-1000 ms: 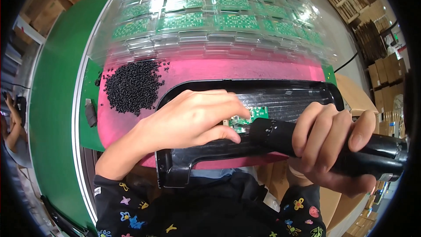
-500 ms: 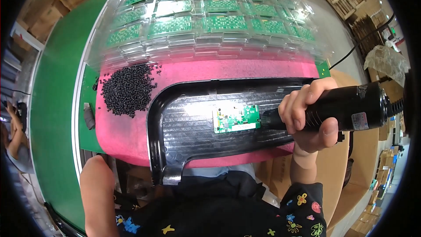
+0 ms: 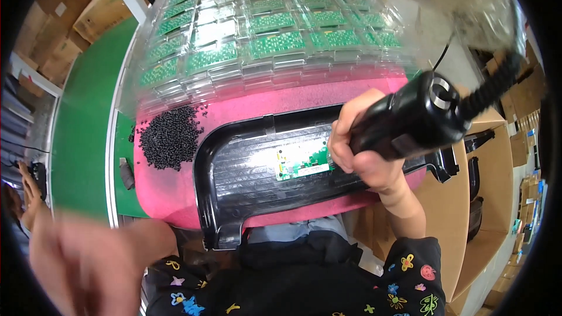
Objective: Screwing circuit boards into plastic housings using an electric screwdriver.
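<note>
My right hand (image 3: 349,127) is wrapped around a black electric screwdriver (image 3: 404,123), its corded rear end raised toward the upper right. The hand and tool hide the tip, which lies near the right end of a green circuit board (image 3: 304,167). That board sits inside a long curved black plastic housing (image 3: 252,193) on a pink padded surface (image 3: 167,202). At the lower left, away from the housing, my left hand (image 3: 88,257) is smeared by motion, so its fingers cannot be made out.
A heap of small black screws (image 3: 170,138) lies left of the housing. Stacked clear trays (image 3: 275,71) of green boards rise behind. A dark grey object (image 3: 126,174) rests on the green strip. An open cardboard box (image 3: 492,222) stands right; another person (image 3: 29,196) is far left.
The screwdriver has tipped, its rear end rising, and my right hand has shifted left with it. My left hand has come into sight at the lower left. The whole view has turned slightly.
</note>
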Demonstrator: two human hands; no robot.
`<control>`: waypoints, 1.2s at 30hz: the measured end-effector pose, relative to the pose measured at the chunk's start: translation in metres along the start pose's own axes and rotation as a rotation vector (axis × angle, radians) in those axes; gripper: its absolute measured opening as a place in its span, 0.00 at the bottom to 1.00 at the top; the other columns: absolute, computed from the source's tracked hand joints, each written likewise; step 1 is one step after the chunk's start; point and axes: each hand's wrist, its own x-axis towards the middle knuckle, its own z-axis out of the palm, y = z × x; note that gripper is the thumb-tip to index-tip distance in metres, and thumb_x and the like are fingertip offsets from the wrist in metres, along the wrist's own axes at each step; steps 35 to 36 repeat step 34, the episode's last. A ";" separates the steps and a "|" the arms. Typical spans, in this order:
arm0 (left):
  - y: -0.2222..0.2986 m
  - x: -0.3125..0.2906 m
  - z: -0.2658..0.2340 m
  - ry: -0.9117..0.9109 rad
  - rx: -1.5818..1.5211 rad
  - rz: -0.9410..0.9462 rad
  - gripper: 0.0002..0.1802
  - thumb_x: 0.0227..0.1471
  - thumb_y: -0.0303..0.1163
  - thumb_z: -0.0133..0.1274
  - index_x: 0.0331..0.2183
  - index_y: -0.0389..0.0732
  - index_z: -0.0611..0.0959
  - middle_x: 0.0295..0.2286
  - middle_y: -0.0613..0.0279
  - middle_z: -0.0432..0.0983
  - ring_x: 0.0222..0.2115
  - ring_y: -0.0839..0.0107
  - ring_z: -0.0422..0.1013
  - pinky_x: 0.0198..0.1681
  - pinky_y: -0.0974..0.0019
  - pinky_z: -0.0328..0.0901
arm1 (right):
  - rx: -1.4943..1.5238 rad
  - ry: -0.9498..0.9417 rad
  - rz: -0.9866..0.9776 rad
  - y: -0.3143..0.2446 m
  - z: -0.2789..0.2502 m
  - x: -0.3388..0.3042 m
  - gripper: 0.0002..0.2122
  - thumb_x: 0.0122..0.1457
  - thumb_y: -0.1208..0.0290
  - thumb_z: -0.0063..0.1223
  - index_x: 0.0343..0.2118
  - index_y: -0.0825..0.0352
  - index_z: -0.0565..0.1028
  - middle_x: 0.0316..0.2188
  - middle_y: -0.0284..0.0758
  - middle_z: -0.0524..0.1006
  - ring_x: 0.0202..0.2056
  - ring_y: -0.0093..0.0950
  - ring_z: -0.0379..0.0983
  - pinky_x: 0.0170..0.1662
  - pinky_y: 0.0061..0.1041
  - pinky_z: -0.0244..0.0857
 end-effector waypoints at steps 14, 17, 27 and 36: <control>0.054 -0.108 0.082 -1.388 -0.968 -0.675 0.12 0.49 0.35 0.60 0.32 0.39 0.76 0.27 0.60 0.73 0.30 0.60 0.73 0.33 0.61 0.68 | 0.025 0.195 0.052 -0.024 -0.011 -0.005 0.21 0.58 0.50 0.57 0.37 0.65 0.68 0.16 0.26 0.64 0.16 0.19 0.60 0.25 0.21 0.56; 0.054 -0.109 0.080 -1.402 -0.982 -0.713 0.14 0.50 0.34 0.60 0.35 0.38 0.75 0.30 0.57 0.73 0.31 0.59 0.73 0.35 0.59 0.69 | 0.363 0.551 0.254 -0.039 -0.034 0.018 0.11 0.62 0.61 0.52 0.37 0.65 0.70 0.21 0.26 0.66 0.22 0.21 0.64 0.33 0.22 0.62; 0.057 -0.116 0.074 -1.620 -0.828 -0.574 0.12 0.49 0.34 0.59 0.31 0.36 0.78 0.31 0.52 0.73 0.35 0.49 0.72 0.37 0.52 0.68 | -0.529 0.496 0.245 -0.083 -0.086 -0.038 0.25 0.52 0.74 0.56 0.55 0.65 0.67 0.54 0.37 0.63 0.57 0.34 0.60 0.58 0.41 0.62; 0.063 -0.126 0.088 -1.636 -0.818 -0.304 0.14 0.45 0.36 0.62 0.33 0.40 0.81 0.33 0.51 0.77 0.38 0.55 0.75 0.38 0.53 0.69 | -1.493 0.853 0.098 -0.150 -0.282 -0.137 0.21 0.50 0.71 0.56 0.50 0.61 0.69 0.53 0.39 0.63 0.58 0.41 0.56 0.62 0.39 0.51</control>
